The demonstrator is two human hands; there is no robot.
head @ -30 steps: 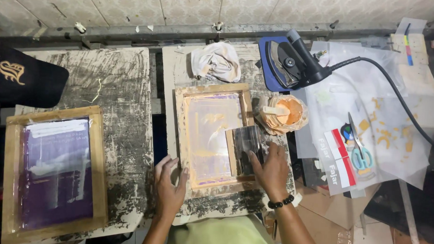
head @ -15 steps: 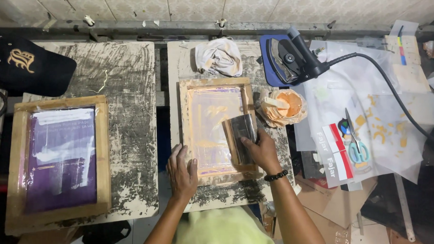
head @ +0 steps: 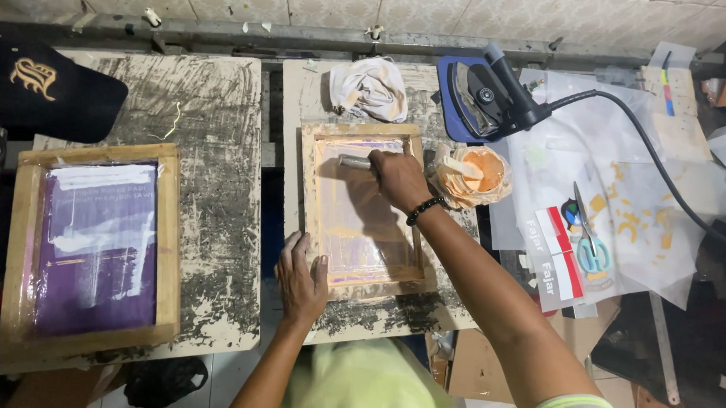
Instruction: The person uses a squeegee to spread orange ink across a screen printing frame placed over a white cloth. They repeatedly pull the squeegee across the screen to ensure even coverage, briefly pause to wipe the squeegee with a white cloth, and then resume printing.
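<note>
my right hand (head: pixel 396 179) grips the squeegee (head: pixel 355 162) at the frame (head: pixel 361 209)'s upper end, frame running down-picture toward me; left hand (head: pixel 300 276) seemingly flat on its lower-left corner.

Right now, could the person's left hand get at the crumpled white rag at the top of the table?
Probably, but not freely. The left hand presses the near edge of the wooden screen frame. The rag lies beyond the frame's far edge, so the hand would have to let go and reach across the frame, past the right hand holding the squeegee.
</note>
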